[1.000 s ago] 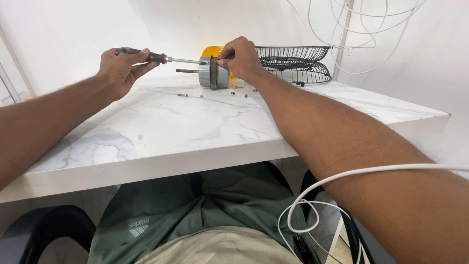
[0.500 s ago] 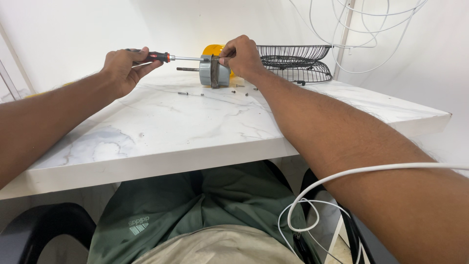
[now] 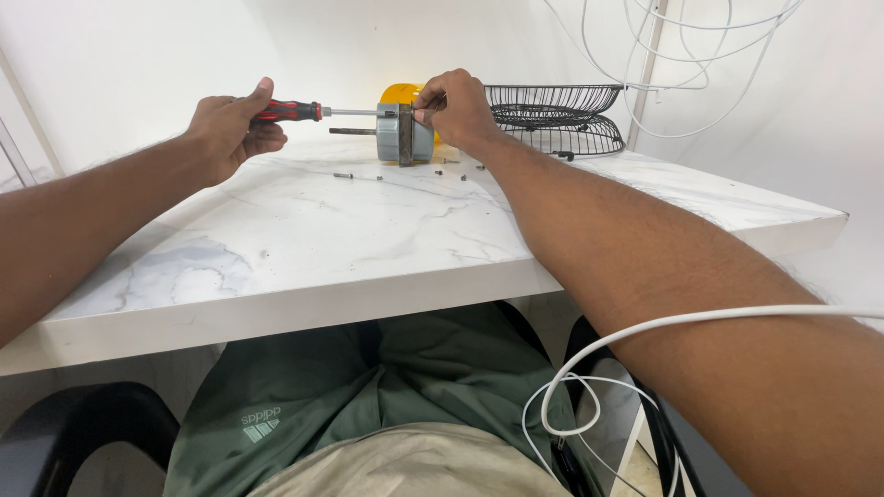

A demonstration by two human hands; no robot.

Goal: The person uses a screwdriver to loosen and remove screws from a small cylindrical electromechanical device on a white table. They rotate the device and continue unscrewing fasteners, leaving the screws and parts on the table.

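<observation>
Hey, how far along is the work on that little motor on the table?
Done: loose screws already lie on the marble table. In hand: the left hand drives a red-handled screwdriver into the grey motor steadied by the right hand. Left: the housing remains closed.

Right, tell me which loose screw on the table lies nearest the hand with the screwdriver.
The screw lying farthest left on the marble table, just below the left hand; the other screws sit over by the motor.
</observation>
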